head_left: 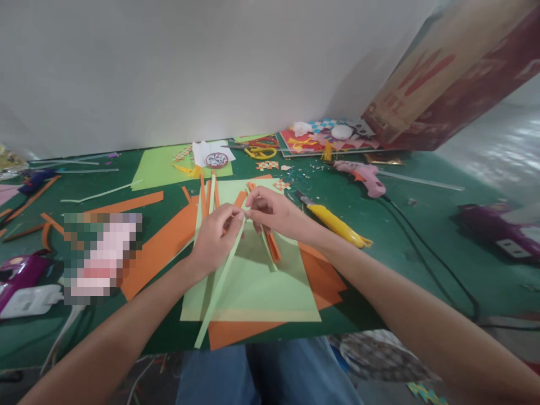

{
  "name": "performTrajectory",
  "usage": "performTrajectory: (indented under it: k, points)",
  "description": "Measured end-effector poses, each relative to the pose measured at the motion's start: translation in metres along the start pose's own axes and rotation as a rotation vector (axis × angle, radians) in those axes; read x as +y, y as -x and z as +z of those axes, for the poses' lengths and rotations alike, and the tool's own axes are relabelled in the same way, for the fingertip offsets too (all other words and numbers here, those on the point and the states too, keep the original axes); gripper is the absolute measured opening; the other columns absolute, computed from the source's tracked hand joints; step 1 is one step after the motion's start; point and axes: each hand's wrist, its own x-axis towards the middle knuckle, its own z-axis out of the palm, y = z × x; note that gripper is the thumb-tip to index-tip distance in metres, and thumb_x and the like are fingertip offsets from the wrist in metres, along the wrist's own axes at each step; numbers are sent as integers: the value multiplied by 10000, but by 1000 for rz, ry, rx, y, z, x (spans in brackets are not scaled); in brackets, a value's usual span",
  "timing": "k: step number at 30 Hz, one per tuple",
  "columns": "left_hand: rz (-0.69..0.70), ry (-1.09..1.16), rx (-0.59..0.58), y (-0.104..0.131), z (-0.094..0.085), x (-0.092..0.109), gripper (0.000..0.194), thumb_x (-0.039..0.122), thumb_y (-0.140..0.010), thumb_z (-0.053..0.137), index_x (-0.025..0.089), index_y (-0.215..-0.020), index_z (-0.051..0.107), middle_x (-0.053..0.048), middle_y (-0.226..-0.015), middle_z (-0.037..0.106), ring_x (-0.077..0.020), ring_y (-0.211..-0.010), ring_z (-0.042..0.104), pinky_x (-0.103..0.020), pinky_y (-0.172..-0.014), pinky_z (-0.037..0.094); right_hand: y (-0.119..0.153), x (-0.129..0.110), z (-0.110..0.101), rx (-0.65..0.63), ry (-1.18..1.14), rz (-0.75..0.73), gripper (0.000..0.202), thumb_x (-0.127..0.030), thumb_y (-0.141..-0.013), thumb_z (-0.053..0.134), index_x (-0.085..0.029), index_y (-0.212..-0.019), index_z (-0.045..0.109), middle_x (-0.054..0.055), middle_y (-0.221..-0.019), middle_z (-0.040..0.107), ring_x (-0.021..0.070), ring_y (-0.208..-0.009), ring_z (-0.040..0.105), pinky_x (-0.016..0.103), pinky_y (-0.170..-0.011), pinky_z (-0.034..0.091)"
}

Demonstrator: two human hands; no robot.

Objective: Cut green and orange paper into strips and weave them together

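Note:
My left hand pinches a pale green paper strip, whose long free end runs down toward the table's front edge. Close against it, my right hand is closed with fingertips at the same strips. Below my right hand, orange paper strips and another green strip hang down. More orange strips stick up behind my left hand. The exact crossing between my fingertips is hidden. Under both hands lies a pale green sheet, on top of orange paper.
A yellow utility knife and a pink glue gun with a black cord lie on the right. Yellow-handled scissors are at the back. A paper bag stands back right. A power strip cable runs left.

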Motion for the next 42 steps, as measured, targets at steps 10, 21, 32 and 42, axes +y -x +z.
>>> performTrajectory:
  k: [10,21,32,42]
  points:
    - [-39,38,25,0,0,-1,166,314,-884,464,187,-811,543,17,-675,534,-109,-554,522,-226,-509,409,0,-1,-1,42,-16,-34,180,-327,-788,596,-176,-744,509,-64,-511,510,77,-447,507,214,-430,370]
    - [-152,569,-280,-4,-3,-1,257,376,-920,459,174,-875,611,-42,-856,656,-127,-639,626,-257,-611,490,-1,1,-3,-86,-325,-12,263,-399,-761,640,-167,-739,517,-52,-504,540,55,-372,424,203,-362,284]
    - [-221,748,-329,-2,1,-6,254,335,-942,407,162,-815,544,-52,-804,676,-128,-612,629,-243,-570,461,-1,1,-2,-123,-453,11,260,-370,-746,669,-153,-704,532,-38,-530,572,38,-366,414,198,-367,258]
    - [-166,409,-153,-3,-4,7,286,309,-923,409,201,-676,505,6,-625,597,-124,-577,587,-268,-598,476,-2,6,1,-38,-369,24,298,-394,-681,729,-158,-746,558,-94,-425,446,54,-372,399,208,-385,332]
